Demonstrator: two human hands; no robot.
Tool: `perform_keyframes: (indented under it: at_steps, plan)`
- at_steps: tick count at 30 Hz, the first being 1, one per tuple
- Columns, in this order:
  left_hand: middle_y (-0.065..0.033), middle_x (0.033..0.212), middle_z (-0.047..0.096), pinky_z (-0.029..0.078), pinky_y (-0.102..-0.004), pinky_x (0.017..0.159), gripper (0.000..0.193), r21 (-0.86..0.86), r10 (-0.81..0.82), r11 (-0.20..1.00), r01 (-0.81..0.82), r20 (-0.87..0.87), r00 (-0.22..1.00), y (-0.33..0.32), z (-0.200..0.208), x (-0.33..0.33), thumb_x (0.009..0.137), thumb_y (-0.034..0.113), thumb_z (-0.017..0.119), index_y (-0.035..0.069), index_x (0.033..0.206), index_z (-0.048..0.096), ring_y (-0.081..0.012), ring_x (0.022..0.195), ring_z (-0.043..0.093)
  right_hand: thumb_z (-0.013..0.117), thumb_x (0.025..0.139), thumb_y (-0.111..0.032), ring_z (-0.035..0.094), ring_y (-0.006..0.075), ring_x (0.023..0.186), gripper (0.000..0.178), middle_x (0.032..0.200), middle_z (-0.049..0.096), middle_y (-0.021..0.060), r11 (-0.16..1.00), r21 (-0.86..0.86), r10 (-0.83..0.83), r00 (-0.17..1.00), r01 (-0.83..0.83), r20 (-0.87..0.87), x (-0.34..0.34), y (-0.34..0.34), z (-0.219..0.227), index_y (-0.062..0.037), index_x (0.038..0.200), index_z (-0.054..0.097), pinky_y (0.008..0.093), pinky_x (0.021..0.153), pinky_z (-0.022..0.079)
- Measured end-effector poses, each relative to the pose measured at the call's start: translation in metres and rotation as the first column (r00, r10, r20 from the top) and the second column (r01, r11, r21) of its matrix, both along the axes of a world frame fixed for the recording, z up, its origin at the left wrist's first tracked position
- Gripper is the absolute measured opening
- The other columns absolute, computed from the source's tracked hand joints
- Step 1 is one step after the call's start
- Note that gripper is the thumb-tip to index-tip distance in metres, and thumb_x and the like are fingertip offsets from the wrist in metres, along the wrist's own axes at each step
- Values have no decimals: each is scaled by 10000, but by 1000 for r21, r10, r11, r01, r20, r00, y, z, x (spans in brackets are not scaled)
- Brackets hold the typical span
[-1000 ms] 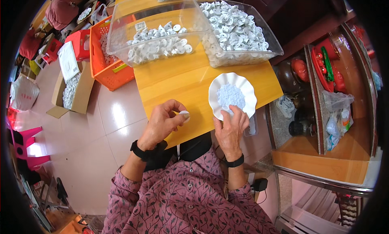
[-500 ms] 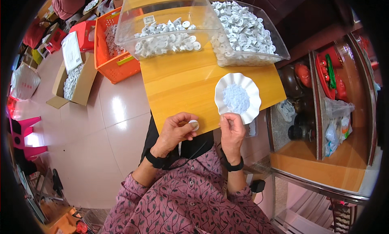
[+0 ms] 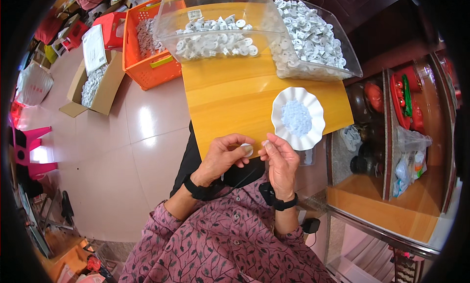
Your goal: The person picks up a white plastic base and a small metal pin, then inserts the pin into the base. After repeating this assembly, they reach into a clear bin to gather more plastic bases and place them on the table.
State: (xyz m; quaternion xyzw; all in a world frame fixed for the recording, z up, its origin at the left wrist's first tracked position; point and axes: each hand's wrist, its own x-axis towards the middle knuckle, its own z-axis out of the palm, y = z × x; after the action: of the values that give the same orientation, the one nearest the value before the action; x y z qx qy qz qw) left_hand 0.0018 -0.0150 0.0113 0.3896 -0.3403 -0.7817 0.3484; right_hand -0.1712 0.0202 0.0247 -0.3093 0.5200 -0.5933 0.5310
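Observation:
My left hand [image 3: 221,158] is closed on a small round white plastic piece [image 3: 247,149], gripped between thumb and fingers at the table's front edge. Close beside it, my right hand [image 3: 281,161] pinches a tiny pale piece [image 3: 265,143] whose exact kind is too small to tell. The two hands are a short gap apart. Just beyond the right hand lies a white scalloped plate [image 3: 317,127] with a heap of small pale-blue bits [image 3: 295,117] in it.
On the yellow wooden table [image 3: 225,97] stand two clear bins, a left bin [image 3: 169,40] and a right bin [image 3: 355,62], both holding white plastic parts. An orange crate [image 3: 154,75] and a cardboard box [image 3: 112,82] are at left on the floor. A shelf unit [image 3: 387,136] stands right.
My right hand has come away from the plate's near rim toward my left hand, a tiny pale piece now showing at its fingertips. The whole view has shifted slightly.

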Motion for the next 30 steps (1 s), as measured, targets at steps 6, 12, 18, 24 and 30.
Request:
perform_keyframes:
  at_steps: [6,12,18,24,30]
  plan:
    - [-22,876,690,526,-194,630,210,-52,-31,998,33,29,999,1,-1,0,963,147,637,17,1126,663,-67,707,629,626,943,-31,651,97,764,215,933,688,75,999,2,48,991,-48,-126,5,2,-1,58,1138,644,214,652,504]
    - [-16,881,684,509,-183,611,223,-70,-23,997,25,32,999,1,-5,1,966,157,624,4,1124,661,-53,682,602,642,933,-32,654,86,755,187,920,682,67,1000,-3,21,962,-23,-273,14,4,2,43,1103,627,206,617,493]
    - [-4,886,675,493,-184,592,209,-99,-29,994,38,88,996,0,-7,6,971,171,630,14,1103,666,-49,683,595,647,929,-33,652,87,755,196,922,668,56,999,-8,43,954,-47,-298,11,1,2,36,1109,615,201,623,488]
    - [8,863,660,480,-178,570,215,-106,-87,990,97,95,992,2,-2,5,960,192,653,12,1077,671,-42,662,582,655,918,-9,626,78,776,194,891,655,38,998,-69,-9,943,-15,-332,20,1,-6,38,1106,640,214,684,506]
    - [12,849,653,476,-176,565,212,-105,-66,992,75,87,994,3,-9,6,959,201,654,14,1057,671,-39,660,579,679,897,-5,613,75,763,127,872,660,38,988,-148,-41,822,-53,-568,21,2,-6,6,1023,696,219,671,502]
